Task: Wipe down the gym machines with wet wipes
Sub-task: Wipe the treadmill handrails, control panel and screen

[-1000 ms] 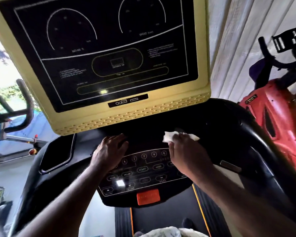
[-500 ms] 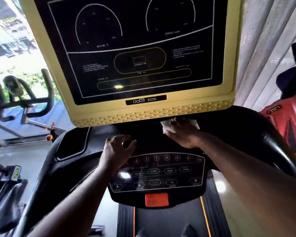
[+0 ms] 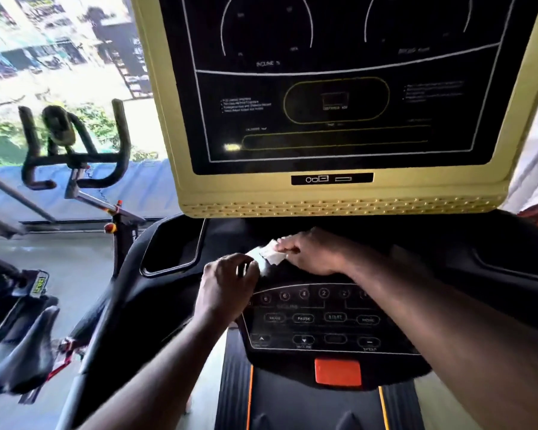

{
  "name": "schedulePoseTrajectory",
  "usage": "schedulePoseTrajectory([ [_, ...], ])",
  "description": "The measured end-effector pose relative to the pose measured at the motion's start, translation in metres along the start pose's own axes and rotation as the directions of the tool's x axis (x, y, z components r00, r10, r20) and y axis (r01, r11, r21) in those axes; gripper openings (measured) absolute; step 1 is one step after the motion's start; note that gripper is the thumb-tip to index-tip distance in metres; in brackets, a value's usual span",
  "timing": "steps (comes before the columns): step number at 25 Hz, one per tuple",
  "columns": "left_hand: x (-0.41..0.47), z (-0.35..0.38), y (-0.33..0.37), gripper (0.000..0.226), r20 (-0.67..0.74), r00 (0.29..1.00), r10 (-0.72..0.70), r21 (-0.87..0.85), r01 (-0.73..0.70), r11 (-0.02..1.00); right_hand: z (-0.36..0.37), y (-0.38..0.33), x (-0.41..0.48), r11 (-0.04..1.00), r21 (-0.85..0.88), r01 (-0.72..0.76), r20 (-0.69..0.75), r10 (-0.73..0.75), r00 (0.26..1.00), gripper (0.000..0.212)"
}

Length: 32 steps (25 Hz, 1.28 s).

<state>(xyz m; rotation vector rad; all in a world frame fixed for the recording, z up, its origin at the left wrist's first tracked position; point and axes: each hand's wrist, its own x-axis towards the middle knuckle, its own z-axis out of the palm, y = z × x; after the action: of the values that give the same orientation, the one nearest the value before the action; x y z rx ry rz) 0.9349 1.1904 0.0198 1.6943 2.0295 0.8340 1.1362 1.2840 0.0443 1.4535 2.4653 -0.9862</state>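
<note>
We hold one wet wipe (image 3: 269,255) between our two hands: our right hand (image 3: 316,252) pinches one end, our left hand (image 3: 227,283) curls round the other, just beyond the one treadmill keypad (image 3: 317,318). We judge we are refolding it mid-wipe; next we need a clean face pressed flat onto the keys just below both hands.
</note>
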Motion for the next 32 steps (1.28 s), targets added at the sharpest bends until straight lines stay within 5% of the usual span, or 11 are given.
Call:
schedulePoseTrajectory([
  [4, 0.023, -0.024, 0.010, 0.026, 0.221, 0.975, 0.020, -0.090, 0.000, 0.996, -0.010, -0.015, -0.044, 0.997, 0.004, -0.079, -0.096, 0.079, 0.992, 0.029],
  [6, 0.035, -0.035, 0.020, 0.013, 0.341, 0.938, 0.070, -0.227, 0.010, 0.974, -0.024, -0.025, -0.063, 0.985, 0.075, -0.159, -0.116, 0.166, 0.979, 0.023],
  [8, 0.054, -0.046, 0.030, 0.041, 0.447, 0.878, 0.172, -0.465, 0.064, 0.883, -0.040, -0.032, -0.082, 0.938, 0.288, -0.193, -0.233, 0.264, 0.936, 0.017],
  [11, 0.079, -0.072, 0.057, 0.058, 0.556, 0.745, 0.369, -0.644, 0.106, 0.758, -0.064, -0.057, -0.112, 0.694, 0.718, -0.052, -0.320, 0.395, 0.861, 0.012],
  [14, 0.086, -0.104, 0.102, 0.049, 0.573, 0.666, 0.478, -0.644, 0.005, 0.765, -0.085, -0.075, -0.133, 0.503, 0.857, 0.114, -0.335, 0.374, 0.865, 0.016],
  [17, 0.089, -0.121, 0.137, 0.024, 0.507, 0.742, 0.439, -0.642, -0.015, 0.767, -0.109, -0.090, -0.142, 0.446, 0.874, 0.193, -0.386, 0.395, 0.834, 0.017],
  [24, 0.113, -0.141, 0.180, 0.033, 0.329, 0.879, 0.345, -0.740, 0.013, 0.673, -0.155, -0.085, -0.132, 0.358, 0.880, 0.311, -0.449, 0.421, 0.788, 0.028],
  [29, 0.128, -0.126, 0.212, 0.022, 0.257, 0.939, 0.228, -0.707, 0.022, 0.707, -0.172, -0.049, -0.120, 0.549, 0.791, 0.268, -0.484, 0.295, 0.824, 0.072],
  [32, 0.129, -0.115, 0.225, 0.011, 0.207, 0.967, 0.150, -0.687, 0.034, 0.726, -0.184, -0.023, -0.108, 0.512, 0.802, 0.309, -0.490, 0.269, 0.829, 0.076],
])
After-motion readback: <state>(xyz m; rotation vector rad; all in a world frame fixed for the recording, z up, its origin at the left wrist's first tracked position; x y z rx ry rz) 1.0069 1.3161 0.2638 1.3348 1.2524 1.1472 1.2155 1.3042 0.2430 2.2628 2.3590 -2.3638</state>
